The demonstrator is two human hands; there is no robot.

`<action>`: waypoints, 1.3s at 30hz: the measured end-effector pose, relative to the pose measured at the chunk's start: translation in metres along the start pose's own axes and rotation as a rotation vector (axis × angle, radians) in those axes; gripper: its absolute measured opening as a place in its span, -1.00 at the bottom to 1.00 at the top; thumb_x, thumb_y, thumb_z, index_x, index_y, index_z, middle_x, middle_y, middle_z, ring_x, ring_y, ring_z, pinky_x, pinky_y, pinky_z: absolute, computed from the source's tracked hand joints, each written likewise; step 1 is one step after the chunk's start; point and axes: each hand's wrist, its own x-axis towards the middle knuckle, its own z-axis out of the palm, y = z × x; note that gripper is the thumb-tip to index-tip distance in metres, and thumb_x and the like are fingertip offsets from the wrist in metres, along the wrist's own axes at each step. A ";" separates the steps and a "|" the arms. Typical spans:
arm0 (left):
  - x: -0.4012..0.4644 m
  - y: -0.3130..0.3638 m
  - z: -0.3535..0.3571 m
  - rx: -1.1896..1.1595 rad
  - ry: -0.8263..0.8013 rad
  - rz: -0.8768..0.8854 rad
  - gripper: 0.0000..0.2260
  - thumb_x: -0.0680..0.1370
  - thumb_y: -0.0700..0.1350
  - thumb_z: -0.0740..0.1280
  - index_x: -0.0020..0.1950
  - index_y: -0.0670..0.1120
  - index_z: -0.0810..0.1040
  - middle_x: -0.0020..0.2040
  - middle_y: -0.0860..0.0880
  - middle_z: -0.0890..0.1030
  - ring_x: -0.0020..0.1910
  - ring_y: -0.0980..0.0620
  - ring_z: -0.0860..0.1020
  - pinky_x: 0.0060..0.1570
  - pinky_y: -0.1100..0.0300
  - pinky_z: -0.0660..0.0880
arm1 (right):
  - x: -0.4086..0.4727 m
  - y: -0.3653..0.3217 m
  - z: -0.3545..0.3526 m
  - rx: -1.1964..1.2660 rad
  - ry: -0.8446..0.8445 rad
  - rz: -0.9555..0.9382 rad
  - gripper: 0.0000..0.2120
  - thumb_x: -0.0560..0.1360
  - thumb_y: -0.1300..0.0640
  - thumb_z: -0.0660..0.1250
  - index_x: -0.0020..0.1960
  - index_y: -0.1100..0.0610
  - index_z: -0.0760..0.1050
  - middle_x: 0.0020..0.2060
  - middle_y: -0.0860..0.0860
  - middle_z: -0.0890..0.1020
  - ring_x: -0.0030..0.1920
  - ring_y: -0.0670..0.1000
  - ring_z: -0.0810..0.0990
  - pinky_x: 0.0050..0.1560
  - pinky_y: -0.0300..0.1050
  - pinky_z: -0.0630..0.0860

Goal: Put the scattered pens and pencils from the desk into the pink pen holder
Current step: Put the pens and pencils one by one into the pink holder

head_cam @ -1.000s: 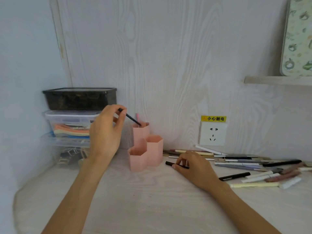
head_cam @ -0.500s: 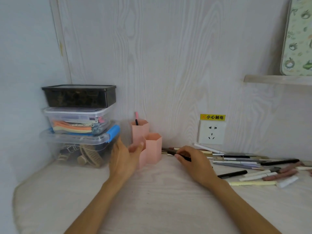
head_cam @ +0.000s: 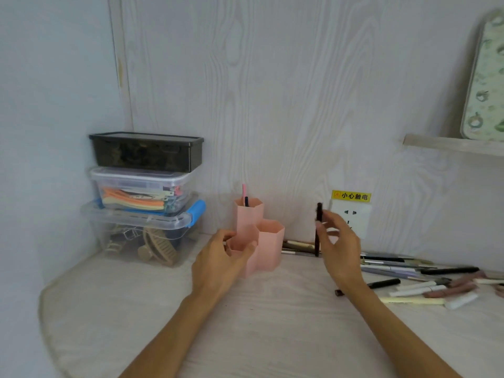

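over desk (head_cam: 272,323), right fingers (head_cam: 323,227) pinch upright dark pen (head_cam: 318,214); left fingers (head_cam: 245,249) curl round pink holder (head_cam: 268,246).

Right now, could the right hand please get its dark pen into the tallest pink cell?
Probably yes: the right hand holds the dark pen upright, beside the pink holder, and nothing stands between them.

Boxes (head_cam: 144,197) left of holder (head_cam: 259,236), pens (head_cam: 425,282) right, socket (head_cam: 351,218) behind
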 end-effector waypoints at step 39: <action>-0.030 0.037 0.021 0.216 -0.067 0.732 -0.90 0.44 0.05 0.41 -0.08 0.11 0.56 -0.22 0.21 0.50 -0.28 0.25 0.44 -0.27 0.53 0.24 | 0.016 0.032 -0.128 -0.394 -1.092 0.303 -0.61 0.32 0.30 0.33 -0.10 -0.20 0.55 0.09 -0.17 0.53 0.15 -0.08 0.43 0.17 -0.21 0.37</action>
